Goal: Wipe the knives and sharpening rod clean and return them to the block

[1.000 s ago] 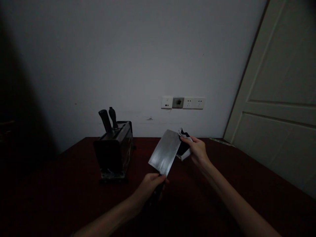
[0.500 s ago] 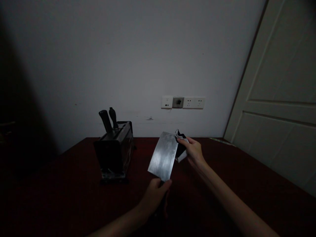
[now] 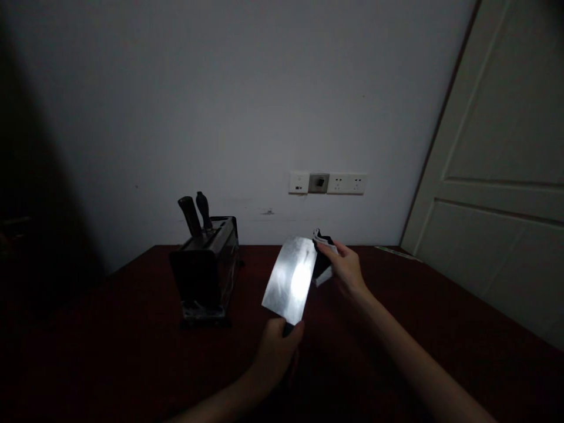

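Observation:
A broad-bladed cleaver (image 3: 288, 279) is held up over the dark red table, its shiny blade facing me and tilted. My left hand (image 3: 275, 349) is closed around its dark handle, most of which the fingers hide. At the blade's upper right edge, my right hand (image 3: 346, 265) pinches a folded black and white cloth (image 3: 324, 273). The cloth meets the blade near its far corner; whether it wraps around behind cannot be seen.
To the left stands a dark knife block (image 3: 205, 264) with two black handles (image 3: 196, 214) sticking up. Behind the table (image 3: 352, 352) rises a pale wall with a row of sockets (image 3: 328, 183). A thin flat strip (image 3: 399, 254) lies by the back right edge, near a panelled door (image 3: 497, 194).
A bright glare now covers much of the blade, whose angle has shifted slightly. Both hands keep nearly the same places and still hold the cleaver and the cloth.

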A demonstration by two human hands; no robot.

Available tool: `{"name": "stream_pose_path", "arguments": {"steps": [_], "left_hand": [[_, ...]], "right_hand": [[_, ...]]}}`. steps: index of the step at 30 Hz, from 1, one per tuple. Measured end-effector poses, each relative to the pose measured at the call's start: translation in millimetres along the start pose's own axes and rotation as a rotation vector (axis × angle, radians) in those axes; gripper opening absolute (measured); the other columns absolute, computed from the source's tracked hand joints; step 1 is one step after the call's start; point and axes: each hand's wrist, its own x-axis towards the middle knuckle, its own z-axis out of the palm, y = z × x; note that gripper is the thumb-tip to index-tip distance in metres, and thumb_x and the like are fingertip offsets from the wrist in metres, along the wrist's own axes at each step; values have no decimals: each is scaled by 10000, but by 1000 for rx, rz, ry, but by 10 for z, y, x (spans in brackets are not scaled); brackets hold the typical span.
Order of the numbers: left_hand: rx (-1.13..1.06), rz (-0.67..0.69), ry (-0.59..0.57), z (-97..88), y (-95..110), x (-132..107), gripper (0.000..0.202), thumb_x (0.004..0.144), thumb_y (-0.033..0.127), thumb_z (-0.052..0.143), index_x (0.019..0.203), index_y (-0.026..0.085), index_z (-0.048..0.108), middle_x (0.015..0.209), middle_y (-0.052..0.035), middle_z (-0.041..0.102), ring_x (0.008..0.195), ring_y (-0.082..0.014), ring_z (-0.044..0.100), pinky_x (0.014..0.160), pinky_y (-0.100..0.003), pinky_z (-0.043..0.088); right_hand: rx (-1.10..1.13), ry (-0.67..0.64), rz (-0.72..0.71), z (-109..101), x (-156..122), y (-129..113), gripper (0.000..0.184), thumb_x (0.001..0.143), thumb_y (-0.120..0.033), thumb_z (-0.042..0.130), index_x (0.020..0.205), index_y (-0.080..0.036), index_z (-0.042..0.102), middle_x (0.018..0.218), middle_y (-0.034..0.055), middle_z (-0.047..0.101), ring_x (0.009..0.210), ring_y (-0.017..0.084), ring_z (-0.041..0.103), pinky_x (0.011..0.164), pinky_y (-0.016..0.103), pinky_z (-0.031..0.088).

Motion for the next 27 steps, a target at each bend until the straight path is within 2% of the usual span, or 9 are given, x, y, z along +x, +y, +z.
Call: {"name": "stream_pose_path", "arguments": {"steps": [16, 20, 24, 27], "left_hand": [[56, 67, 101, -25, -27, 16, 384, 708, 520, 535, 540, 182, 458, 339, 54, 407, 313, -99, 401, 338, -206, 255], [50, 54, 60, -27, -28, 23, 396, 713, 535, 507, 533, 192, 425, 345, 55, 401, 301, -98, 398, 314, -204, 253], [9, 70, 23, -35, -22, 63, 397, 711, 555, 474, 553, 199, 398, 353, 65, 389, 268, -95, 375, 274, -205, 239], [-19, 82, 58, -59, 31, 79, 395, 686, 556, 510, 571, 192, 410, 361, 70, 397, 266, -90, 376, 280, -201, 248]], "right_hand": [[-186, -63, -107, 30, -41, -67, 270, 600, -306, 689, 813, -141, 696, 819, 77, 718, 782, 234, 630, 733, 357, 457], [-221, -81, -105, -12, 13, -65, 286, 606, -328, 682, 826, -146, 683, 845, 74, 710, 815, 234, 623, 753, 347, 448], [-264, -78, -54, -151, 103, 54, 318, 608, -345, 672, 864, -158, 647, 886, 67, 692, 861, 239, 608, 769, 343, 441], [-310, -124, 71, -250, 32, 227, 301, 596, -343, 672, 823, -151, 628, 791, 72, 684, 786, 242, 613, 706, 345, 453]]}}
